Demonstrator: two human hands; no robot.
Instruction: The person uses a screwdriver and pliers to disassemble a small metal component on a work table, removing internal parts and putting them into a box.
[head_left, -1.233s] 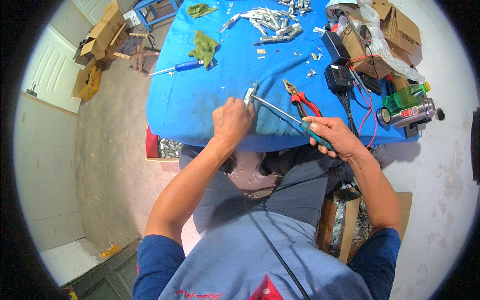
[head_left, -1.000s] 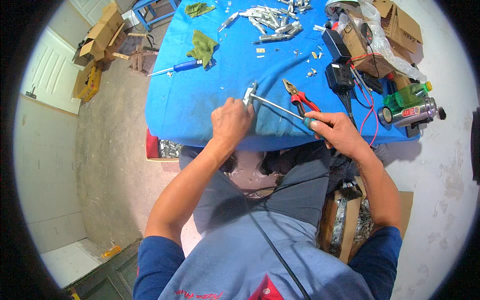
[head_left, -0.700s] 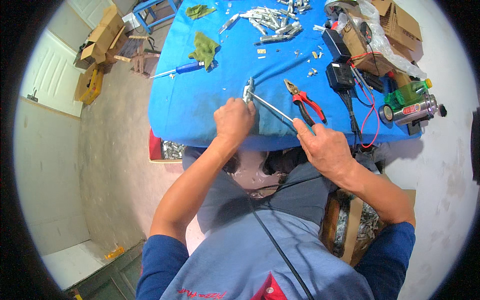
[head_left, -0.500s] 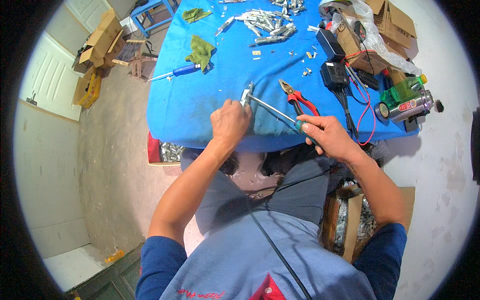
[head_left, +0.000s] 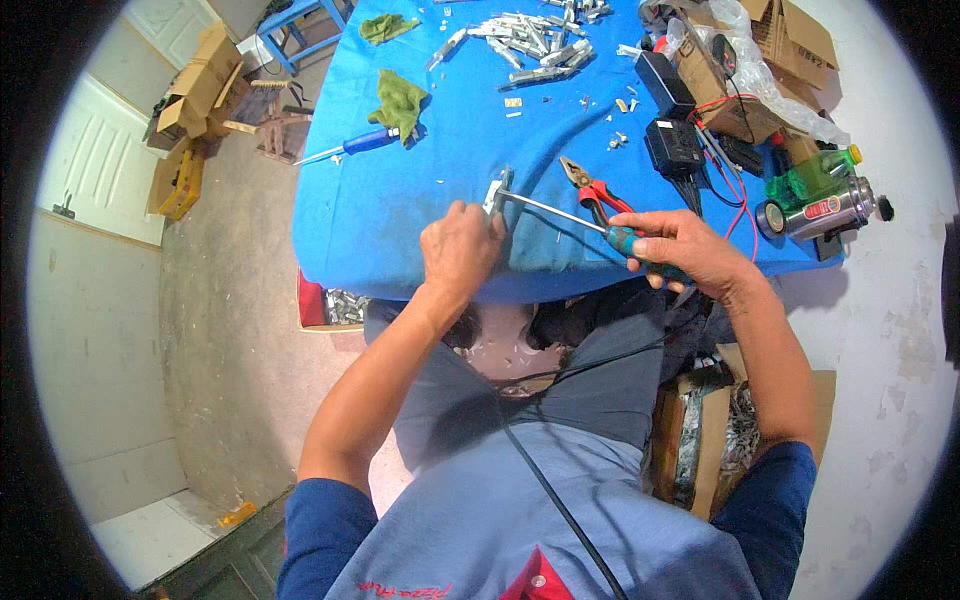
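Near the front edge of the blue-covered table, my left hand (head_left: 462,243) is closed around a small silver-white metal part (head_left: 493,195), whose far end sticks out past my fingers. My right hand (head_left: 690,250) grips the teal handle of a screwdriver (head_left: 560,213). The screwdriver's shaft points left, its tip at the side of the metal part. Just beyond the shaft lie pliers (head_left: 592,188) with red and black handles, partly hidden behind my right hand. What my left fingers cover cannot be seen.
Several similar metal parts (head_left: 540,50) are heaped at the table's far side. A blue-handled screwdriver (head_left: 365,141) and green cloths (head_left: 400,100) lie to the left. Black adapters (head_left: 672,145), cables, a green bottle (head_left: 820,172) and a metal flask (head_left: 825,210) stand at the right.
My right hand has shifted right and slightly up, and the screwdriver lies flatter, its tip still at the metal part. My left hand keeps its hold in nearly the same place.
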